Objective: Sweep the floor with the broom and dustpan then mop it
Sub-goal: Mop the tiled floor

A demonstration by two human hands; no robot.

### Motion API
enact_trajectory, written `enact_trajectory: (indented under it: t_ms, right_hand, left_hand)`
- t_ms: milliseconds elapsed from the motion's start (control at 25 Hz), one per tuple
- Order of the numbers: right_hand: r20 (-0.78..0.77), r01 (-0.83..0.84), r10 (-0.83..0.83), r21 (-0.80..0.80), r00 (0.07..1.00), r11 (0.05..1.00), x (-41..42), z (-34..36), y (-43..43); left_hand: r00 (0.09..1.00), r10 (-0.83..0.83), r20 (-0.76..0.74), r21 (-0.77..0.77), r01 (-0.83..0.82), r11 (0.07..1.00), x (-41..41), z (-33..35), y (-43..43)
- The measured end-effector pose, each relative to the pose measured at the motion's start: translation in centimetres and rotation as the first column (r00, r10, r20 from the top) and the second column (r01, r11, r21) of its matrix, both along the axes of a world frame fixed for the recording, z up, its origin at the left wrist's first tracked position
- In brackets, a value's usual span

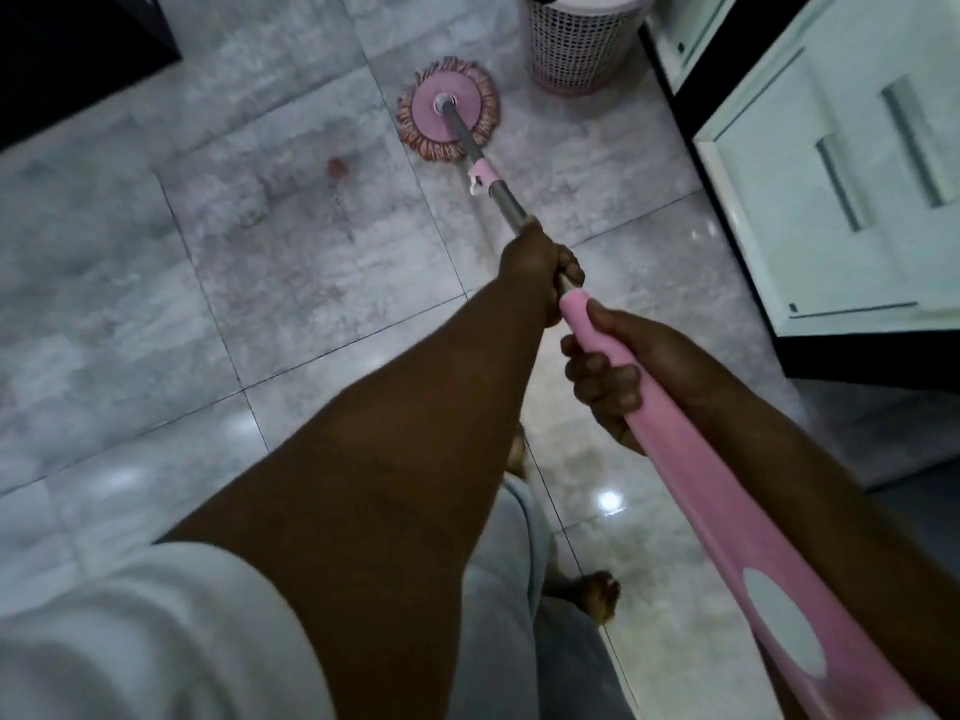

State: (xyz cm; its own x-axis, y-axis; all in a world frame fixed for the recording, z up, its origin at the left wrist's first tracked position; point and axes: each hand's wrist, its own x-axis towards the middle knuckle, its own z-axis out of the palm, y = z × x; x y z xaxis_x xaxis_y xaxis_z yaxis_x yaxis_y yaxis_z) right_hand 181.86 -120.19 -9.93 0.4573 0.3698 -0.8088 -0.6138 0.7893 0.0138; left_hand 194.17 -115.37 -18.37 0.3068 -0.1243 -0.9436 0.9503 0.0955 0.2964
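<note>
A pink round mop head (448, 116) with a fringe of strands rests flat on the grey marble tile floor (156, 283), near the top centre. Its grey metal pole (501, 197) runs down and right into a pink handle (691, 475). My left hand (540, 272) grips the pole just above the pink handle. My right hand (618, 376) is wrapped around the pink handle lower down. A reddish-brown stain (337, 168) marks the tile to the left of the mop head. No broom or dustpan is in view.
A white and pink perforated basket (576, 49) stands just right of the mop head. A white cabinet (831, 163) with bar handles lines the right side. Dark furniture (67, 49) fills the top left corner. My bare foot (597, 595) stands on the tiles below.
</note>
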Motion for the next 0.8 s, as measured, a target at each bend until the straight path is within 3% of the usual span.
enact_trajectory:
  t_ms: [160,240,280,320,360,400,440,480,520,560,640,720,800]
  right_hand:
    - [0.012,-0.03,0.03,-0.002,0.999,1.0,8.1,-1.5,0.5]
    - [0.014,-0.038,0.038,0.002,0.999,0.999,9.8,-2.0,1.1]
    - [0.01,-0.04,0.04,0.002,0.999,0.999,10.0,-2.2,1.4]
    - [0.008,-0.041,0.041,0.002,0.999,0.999,9.8,-2.3,1.6]
    - [0.009,-0.045,0.045,0.004,0.999,0.999,9.3,-2.4,1.8]
    - [0.015,-0.053,0.053,0.008,0.998,0.999,8.6,-2.3,1.9]
    - [0.022,-0.065,0.065,0.012,0.998,0.998,7.7,-2.2,2.1]
    - [0.028,-0.074,0.073,0.016,0.997,0.997,6.6,-2.1,2.2]
    - [0.032,-0.081,0.08,0.021,0.996,0.997,5.4,-1.9,2.4]
    - [0.037,-0.089,0.088,0.027,0.995,0.996,3.8,-1.6,2.6]
    - [0.042,-0.107,0.105,0.036,0.994,0.994,0.1,-0.7,3.2]
    - [0.034,-0.131,0.13,0.04,0.991,0.991,-4.3,0.3,3.9]
    - [0.001,-0.156,0.156,0.038,0.988,0.987,-9.1,1.6,4.4]
  left_hand:
    - [0.995,0.073,0.07,0.028,-0.075,0.997,8.8,-0.8,0.7]
    - [0.994,-0.095,0.059,0.074,0.09,0.993,8.3,-2.5,1.2]
    - [0.982,-0.13,-0.135,0.196,0.155,0.968,6.3,-4.0,3.3]
    - [0.97,-0.121,-0.209,0.264,0.175,0.948,2.4,-6.1,5.8]
    - [0.927,-0.327,-0.184,0.257,0.366,0.894,-2.7,-8.2,7.5]
    - [0.789,-0.59,-0.172,0.322,0.611,0.723,-7.1,-9.7,8.5]
    - [0.718,-0.677,-0.162,0.371,0.68,0.632,-9.6,-10.4,9.0]
    - [0.748,-0.661,-0.063,0.417,0.621,0.663,-10.0,-10.8,9.0]
    - [0.855,-0.517,-0.052,0.34,0.502,0.796,-7.2,-9.9,8.0]
    - [0.949,-0.229,-0.216,0.189,0.271,0.944,-4.9,-7.6,7.3]
    - [0.998,-0.07,-0.004,-0.02,0.07,0.997,-2.8,-2.4,5.8]
    - [0.995,0.101,0.021,-0.011,-0.101,0.995,-5.1,-0.8,5.2]
    - [0.991,0.128,-0.034,0.014,-0.127,0.992,-9.4,0.5,6.0]
